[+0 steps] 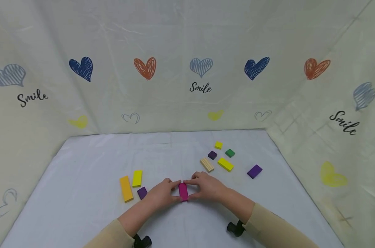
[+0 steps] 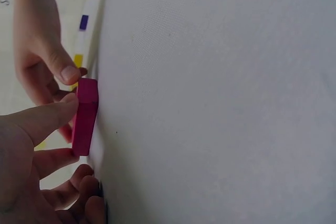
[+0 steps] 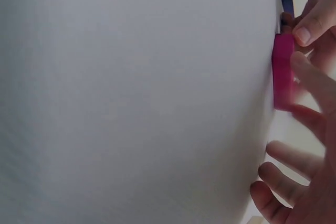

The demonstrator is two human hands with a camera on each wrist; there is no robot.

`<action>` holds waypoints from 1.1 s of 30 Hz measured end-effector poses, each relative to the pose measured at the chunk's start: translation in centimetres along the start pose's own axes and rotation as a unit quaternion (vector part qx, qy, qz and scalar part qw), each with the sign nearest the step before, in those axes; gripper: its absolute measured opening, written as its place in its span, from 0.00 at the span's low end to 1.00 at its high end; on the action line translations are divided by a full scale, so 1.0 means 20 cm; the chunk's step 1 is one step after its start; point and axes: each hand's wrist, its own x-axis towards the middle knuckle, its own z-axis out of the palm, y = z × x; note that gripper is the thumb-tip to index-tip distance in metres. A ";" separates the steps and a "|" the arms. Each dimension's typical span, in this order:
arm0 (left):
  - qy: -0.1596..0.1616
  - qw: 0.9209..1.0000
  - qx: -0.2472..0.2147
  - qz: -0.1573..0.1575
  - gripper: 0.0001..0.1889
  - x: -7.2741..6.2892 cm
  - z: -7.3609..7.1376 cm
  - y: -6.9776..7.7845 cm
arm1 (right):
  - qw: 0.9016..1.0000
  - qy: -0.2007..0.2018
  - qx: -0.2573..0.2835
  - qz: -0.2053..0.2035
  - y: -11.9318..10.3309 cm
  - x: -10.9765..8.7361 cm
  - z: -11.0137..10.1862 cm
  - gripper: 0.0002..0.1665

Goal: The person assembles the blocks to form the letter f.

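Beige sleeves (image 1: 277,225) lead to both hands (image 1: 158,195) (image 1: 209,186), which pinch the magenta block (image 1: 183,192) between them from either side.

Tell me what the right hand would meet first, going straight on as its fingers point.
The pink block, which the right hand appears to be touching; the left hand lies just beyond it, though exact depth is unclear.

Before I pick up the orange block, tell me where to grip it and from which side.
Grip the orange block by its two short ends, I'd judge, from above and its open left side, using the left hand once it releases the pink block. Both ends are free, while the yellow block and purple block sit close along its right long side.
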 end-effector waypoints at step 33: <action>0.014 1.000 -0.023 0.003 0.33 -0.04 0.01 0.00 | 0.999 0.029 -0.028 0.005 -0.04 -0.06 0.03 0.37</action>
